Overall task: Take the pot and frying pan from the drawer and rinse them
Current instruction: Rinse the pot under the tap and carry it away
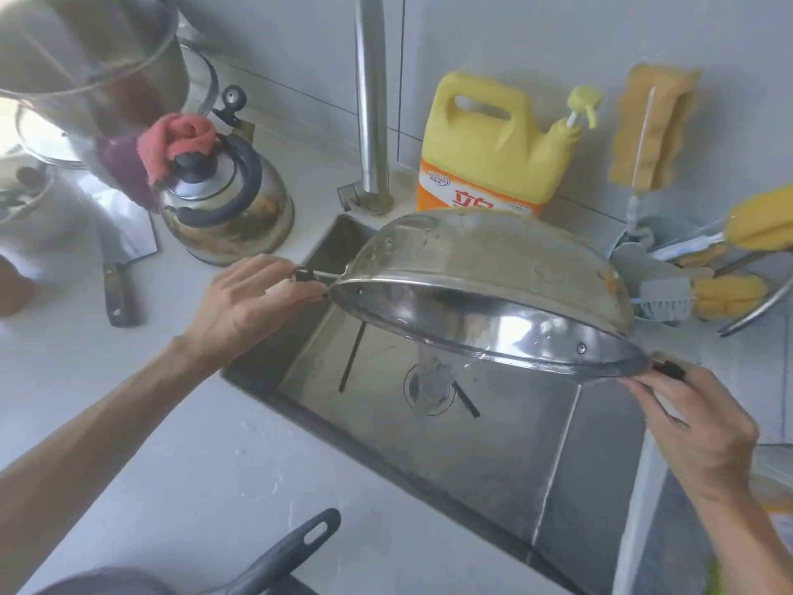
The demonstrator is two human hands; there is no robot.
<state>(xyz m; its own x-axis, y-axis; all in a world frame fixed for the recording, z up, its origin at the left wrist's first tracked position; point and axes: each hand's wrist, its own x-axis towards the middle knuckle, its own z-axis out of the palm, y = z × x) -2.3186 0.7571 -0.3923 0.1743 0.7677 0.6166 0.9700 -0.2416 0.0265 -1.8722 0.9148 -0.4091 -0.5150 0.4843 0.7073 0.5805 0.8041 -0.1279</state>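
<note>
We are tipping the pot (485, 268) over the sink (493, 457), its mouth turned down toward the near side, and a thin stream of water (433, 362) is running off its lower rim onto the drain (429, 390); our left hand (253, 302) is pinching the small side handle at the sink's left edge, fingers curled round it; our right hand (703, 427) is gripping the opposite handle over the sink's right side, fingertips closed on the dark grip. So both hands are clamped on the pot, which is hanging just above the basin and not touching it.

We are judging that the rinse of the pot is in its pouring-out stage; the frying pan (240, 573) is lying on the counter at the sink's near-left corner, its dark handle pointing toward the basin, seemingly not yet rinsed. The faucet (371, 100) is standing behind the sink's far edge, with the kettle (223, 208) to its left and the yellow detergent bottle (489, 143) to its right.

Next we are likely needing to let the last water drain, keep both grips firm on a wet, tilted vessel, then set it down beside the sink and reach for the pan.
</note>
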